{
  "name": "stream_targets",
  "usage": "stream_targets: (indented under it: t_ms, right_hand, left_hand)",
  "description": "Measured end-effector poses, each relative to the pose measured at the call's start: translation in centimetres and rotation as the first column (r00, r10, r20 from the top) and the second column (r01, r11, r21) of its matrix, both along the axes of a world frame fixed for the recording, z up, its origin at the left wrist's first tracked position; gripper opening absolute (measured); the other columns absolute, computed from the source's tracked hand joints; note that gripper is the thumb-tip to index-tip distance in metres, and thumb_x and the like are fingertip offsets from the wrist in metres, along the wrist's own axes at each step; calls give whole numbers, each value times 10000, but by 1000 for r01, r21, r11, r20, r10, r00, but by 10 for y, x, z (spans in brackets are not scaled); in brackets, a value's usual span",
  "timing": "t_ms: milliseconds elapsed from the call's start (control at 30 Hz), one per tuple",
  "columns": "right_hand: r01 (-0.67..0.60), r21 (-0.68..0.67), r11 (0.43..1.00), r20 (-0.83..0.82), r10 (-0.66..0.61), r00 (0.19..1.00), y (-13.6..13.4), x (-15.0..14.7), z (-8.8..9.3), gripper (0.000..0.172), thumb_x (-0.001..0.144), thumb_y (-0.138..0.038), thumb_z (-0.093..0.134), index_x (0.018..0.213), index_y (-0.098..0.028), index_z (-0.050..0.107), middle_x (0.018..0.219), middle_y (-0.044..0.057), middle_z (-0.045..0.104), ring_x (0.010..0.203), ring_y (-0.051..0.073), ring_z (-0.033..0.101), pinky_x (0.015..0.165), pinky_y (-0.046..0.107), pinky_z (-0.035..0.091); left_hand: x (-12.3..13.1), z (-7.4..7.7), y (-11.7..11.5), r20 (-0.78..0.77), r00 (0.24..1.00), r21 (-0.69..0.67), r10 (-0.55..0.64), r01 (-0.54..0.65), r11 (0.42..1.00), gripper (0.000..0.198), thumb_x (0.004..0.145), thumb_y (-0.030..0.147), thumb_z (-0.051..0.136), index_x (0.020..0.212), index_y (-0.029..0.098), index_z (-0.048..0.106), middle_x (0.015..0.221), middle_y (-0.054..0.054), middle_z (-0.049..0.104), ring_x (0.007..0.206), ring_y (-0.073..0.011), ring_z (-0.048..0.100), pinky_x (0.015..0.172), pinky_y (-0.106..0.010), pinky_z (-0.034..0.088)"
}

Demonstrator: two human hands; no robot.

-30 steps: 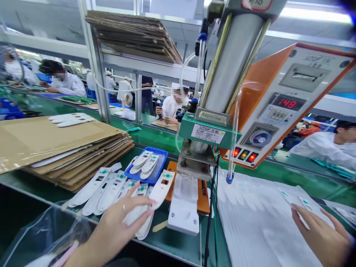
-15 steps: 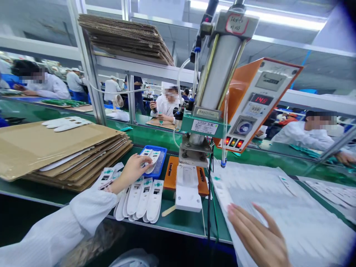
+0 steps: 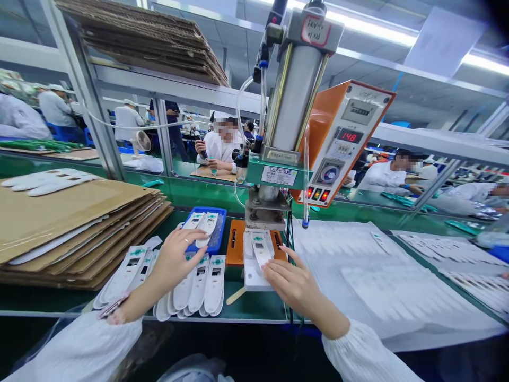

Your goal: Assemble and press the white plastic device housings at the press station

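My left hand [image 3: 178, 257] is at the blue tray [image 3: 223, 225], its thumb and fingers around the lower end of a white plastic casing [image 3: 208, 225] that lies there with another beside it. At the press, my right hand [image 3: 288, 284] pinches the lower end of a second white plastic casing [image 3: 258, 246], which lies on the white fixture [image 3: 254, 281] under the press head [image 3: 266, 212]. Each casing is long, with a small window and a green mark near the top. Overlapping casings [image 3: 199, 286] lie in a row below the tray.
A cardboard stack [image 3: 79, 223] stands at left, with casings on top. An orange control box [image 3: 342, 143] is mounted beside the press. White foam sheets [image 3: 382, 281] with rows of pale parts lie at right. A wooden stick [image 3: 236, 296] rests near the fixture. Co-workers sit beyond.
My right hand has moved left from the foam sheet to the fixture, where a casing now lies. The left hand stays at the tray. The view has shifted to the right.
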State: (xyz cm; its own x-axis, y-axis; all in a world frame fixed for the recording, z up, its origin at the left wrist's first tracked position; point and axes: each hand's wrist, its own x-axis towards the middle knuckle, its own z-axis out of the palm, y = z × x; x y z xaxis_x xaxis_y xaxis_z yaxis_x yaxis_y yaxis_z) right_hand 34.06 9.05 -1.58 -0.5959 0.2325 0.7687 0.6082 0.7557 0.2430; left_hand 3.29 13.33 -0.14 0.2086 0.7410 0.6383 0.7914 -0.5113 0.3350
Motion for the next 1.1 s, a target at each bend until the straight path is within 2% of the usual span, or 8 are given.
stream_targets:
  t_ms: [200,367,533,667,900,1000,1100]
  right_hand:
    - [18,-93,996,80,-11,997,3,-4,9,83,931,-112,528,950,-156,596,886,-7,715,823,94,654,1196,448,260]
    - [71,-69,995,184,-58,981,-3,-3,13,125,920,-64,498,937,-144,592,832,-9,689,782,101,632,1207,474,251]
    - [95,9,995,232,-94,968,-8,-6,19,161,928,-56,465,933,-138,603,829,6,678,784,116,626,1211,494,258]
    - [103,-21,994,206,-96,974,-5,-7,15,167,921,-50,471,947,-137,612,866,14,694,800,119,635,1214,516,232]
    - [59,-209,976,68,-46,997,2,-6,4,134,931,-123,510,939,-183,629,894,-26,717,831,101,652,1222,499,166]
    - [40,-250,967,24,-35,999,3,-7,3,137,942,-155,507,953,-196,637,888,-33,723,830,96,658,1210,484,182]
    - [-1,-232,973,-20,-4,1000,-2,-5,5,137,946,-185,507,990,-203,636,929,-17,729,887,110,660,1181,469,242]
  left_hand:
    - [6,1,-23,19,994,111,-110,107,988,192,873,391,572,1010,277,644,1093,-29,707,1054,-235,642,1097,-510,337]
    - [6,1,-31,8,988,174,-156,152,973,176,871,324,597,1042,285,611,1094,-21,696,1038,-220,641,1097,-509,335]
    - [7,-1,-33,-2,985,170,-173,171,971,170,876,297,597,1045,294,607,1092,-10,695,1041,-211,640,1093,-489,343]
    - [12,-2,-33,-2,983,182,-184,181,967,162,877,301,604,1039,295,608,1077,-6,698,1027,-200,645,1108,-480,335]
    - [19,-1,-37,-11,975,174,-221,219,960,144,876,292,597,1018,297,618,1055,9,713,1004,-181,662,1124,-447,336]
    - [26,0,-39,-9,975,150,-220,219,964,135,882,299,576,1004,296,635,1049,11,718,1001,-178,666,1124,-442,346]
    - [36,0,-42,-12,975,105,-222,222,969,136,884,310,564,999,302,637,1053,17,716,1009,-182,661,1127,-449,345]
